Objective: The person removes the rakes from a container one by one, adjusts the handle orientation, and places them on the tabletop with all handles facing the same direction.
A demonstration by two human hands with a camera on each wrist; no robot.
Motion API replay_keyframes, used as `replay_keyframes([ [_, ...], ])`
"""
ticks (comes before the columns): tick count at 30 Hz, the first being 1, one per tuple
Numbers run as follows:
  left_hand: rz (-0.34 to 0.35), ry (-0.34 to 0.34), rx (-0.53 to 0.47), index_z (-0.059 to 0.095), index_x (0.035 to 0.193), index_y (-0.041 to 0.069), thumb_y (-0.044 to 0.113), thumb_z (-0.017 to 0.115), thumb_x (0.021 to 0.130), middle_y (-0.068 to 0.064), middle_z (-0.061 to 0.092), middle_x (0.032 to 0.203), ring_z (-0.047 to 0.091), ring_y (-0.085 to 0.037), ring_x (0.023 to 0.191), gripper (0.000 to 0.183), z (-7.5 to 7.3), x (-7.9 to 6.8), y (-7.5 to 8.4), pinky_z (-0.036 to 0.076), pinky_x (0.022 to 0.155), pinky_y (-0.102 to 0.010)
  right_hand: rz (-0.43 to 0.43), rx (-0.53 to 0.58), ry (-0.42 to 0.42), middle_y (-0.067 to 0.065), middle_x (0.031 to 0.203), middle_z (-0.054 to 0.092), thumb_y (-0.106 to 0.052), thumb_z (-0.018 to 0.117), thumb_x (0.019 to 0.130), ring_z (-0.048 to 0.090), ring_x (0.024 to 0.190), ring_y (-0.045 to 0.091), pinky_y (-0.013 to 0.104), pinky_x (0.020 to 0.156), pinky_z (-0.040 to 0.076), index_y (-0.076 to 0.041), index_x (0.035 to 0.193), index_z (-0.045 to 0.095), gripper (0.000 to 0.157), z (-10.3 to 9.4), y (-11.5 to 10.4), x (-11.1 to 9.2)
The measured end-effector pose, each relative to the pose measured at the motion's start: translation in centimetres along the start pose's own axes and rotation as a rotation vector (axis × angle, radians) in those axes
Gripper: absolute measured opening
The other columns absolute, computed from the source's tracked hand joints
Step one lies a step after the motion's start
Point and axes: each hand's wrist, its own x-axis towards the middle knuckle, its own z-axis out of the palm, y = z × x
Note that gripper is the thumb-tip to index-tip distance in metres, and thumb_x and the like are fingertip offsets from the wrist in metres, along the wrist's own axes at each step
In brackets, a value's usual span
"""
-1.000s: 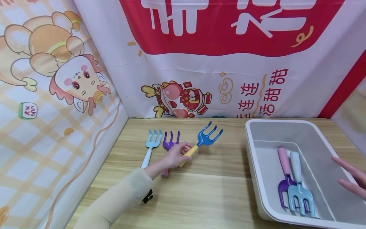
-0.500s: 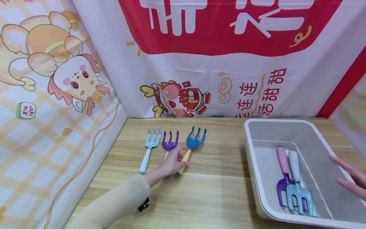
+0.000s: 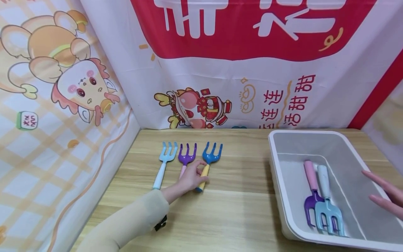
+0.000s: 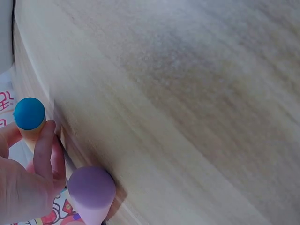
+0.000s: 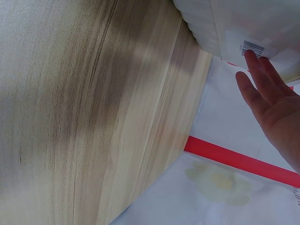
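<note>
My left hand (image 3: 192, 176) pinches the yellow handle of a three-pronged blue hand rake (image 3: 211, 156), whose prongs point toward the back wall. In the left wrist view the handle's blue end cap (image 4: 29, 113) stands between thumb and fingers. Just left of it lies a purple hand rake (image 3: 187, 157), its pink handle partly hidden by my hand. Farther left is a light blue hand rake (image 3: 163, 162), roughly parallel. Over at the right, my right hand (image 5: 276, 103) has its fingers extended at the outer side of a grey-white plastic bin (image 3: 278, 196), near its barcode label.
Inside the bin lie a purple hand fork (image 3: 311, 206) with a pink handle and a light blue hand fork (image 3: 329, 210), overlapping. Printed cloth walls (image 3: 126, 80) border the wooden table (image 3: 239, 217) at the back and left.
My left hand has brought the blue hand rake left and turned it more upright in view, beside the purple one. The right hand stays at the bin.
</note>
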Motion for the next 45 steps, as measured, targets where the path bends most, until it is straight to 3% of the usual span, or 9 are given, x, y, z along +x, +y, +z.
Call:
replay_keyframes([
  [18,-0.021,-0.007,-0.023,0.056,0.123,0.012,0.007,0.075,0.083,-0.007,0.057,0.084,0.058,-0.018,0.065,0.044,0.8,0.3,0.6,0.052,0.049,-0.027,-0.024,0.041,0.036,-0.040,0.123,0.021,-0.007,0.051,0.100,0.045,0.088,-0.019,0.027,0.055,0.053,-0.037,0.155,0.010,0.075,0.1,0.9,-0.2],
  [24,-0.084,-0.016,-0.059,0.054,0.125,0.014,0.008,0.073,0.086,-0.009,0.057,0.086,0.060,-0.020,0.063,0.044,0.9,0.2,0.6,0.052,0.045,-0.029,-0.013,0.031,0.026,-0.037,0.137,0.017,-0.008,0.051,0.100,0.042,0.090,-0.021,0.026,0.057,0.053,-0.036,0.155,0.010,0.074,-0.2,0.3,-0.2],
  [28,-0.105,-0.025,-0.062,0.054,0.127,0.014,0.010,0.074,0.086,-0.009,0.057,0.089,0.060,-0.020,0.067,0.046,0.8,0.1,0.6,0.053,0.048,-0.030,0.033,-0.004,-0.007,-0.017,0.157,0.005,-0.014,0.050,0.101,0.036,0.089,-0.024,0.024,0.058,0.052,-0.038,0.155,0.005,0.074,-0.3,0.1,-0.2],
  [34,-0.094,-0.031,-0.030,0.052,0.131,0.014,0.016,0.072,0.088,-0.006,0.060,0.090,0.062,-0.023,0.060,0.048,0.1,0.3,0.9,0.052,0.048,-0.030,0.041,0.023,-0.015,-0.033,0.145,0.009,-0.014,0.050,0.102,0.038,0.089,-0.023,0.025,0.059,0.053,-0.038,0.155,0.006,0.073,-0.4,0.0,-0.2],
  [36,-0.074,-0.019,-0.018,0.052,0.133,0.014,0.018,0.072,0.088,-0.005,0.061,0.090,0.063,-0.024,0.058,0.049,-0.2,0.5,1.1,0.051,0.048,-0.031,0.059,0.016,-0.033,-0.009,0.160,0.000,-0.017,0.049,0.102,0.034,0.089,-0.026,0.022,0.060,0.051,-0.040,0.154,0.005,0.072,-0.4,-0.2,-0.2],
  [37,-0.056,-0.006,-0.010,0.052,0.133,0.014,0.019,0.072,0.089,-0.005,0.061,0.091,0.063,-0.024,0.061,0.049,-0.4,0.5,1.3,0.051,0.050,-0.030,0.058,0.007,-0.035,-0.008,0.160,-0.001,-0.018,0.049,0.102,0.031,0.090,-0.027,0.021,0.061,0.050,-0.040,0.154,0.004,0.072,-0.5,-0.3,-0.1],
  [39,-0.027,0.016,-0.001,0.053,0.133,0.014,0.020,0.071,0.089,-0.004,0.061,0.093,0.062,-0.022,0.068,0.049,-0.7,0.6,1.7,0.052,0.055,-0.030,0.050,-0.014,-0.049,0.024,0.158,-0.003,-0.018,0.049,0.102,0.026,0.093,-0.030,0.017,0.063,0.047,-0.039,0.154,0.003,0.073,-0.6,-0.6,0.0],
  [40,-0.017,0.022,0.006,0.053,0.134,0.014,0.021,0.071,0.090,-0.003,0.061,0.094,0.061,-0.021,0.072,0.049,-0.9,0.6,2.0,0.051,0.058,-0.030,0.037,-0.026,-0.034,0.011,0.161,-0.001,-0.017,0.050,0.101,0.024,0.094,-0.031,0.014,0.064,0.045,-0.038,0.155,0.005,0.073,-0.6,-0.7,0.1],
  [45,0.044,0.000,0.006,0.054,0.133,0.017,0.023,0.070,0.091,-0.003,0.059,0.096,0.058,-0.018,0.078,0.046,-1.2,0.8,3.6,0.052,0.060,-0.031,0.038,0.022,-0.051,0.035,0.151,0.007,-0.013,0.050,0.101,0.029,0.090,-0.027,0.018,0.062,0.049,-0.040,0.154,0.004,0.075,-0.6,-1.3,0.2],
])
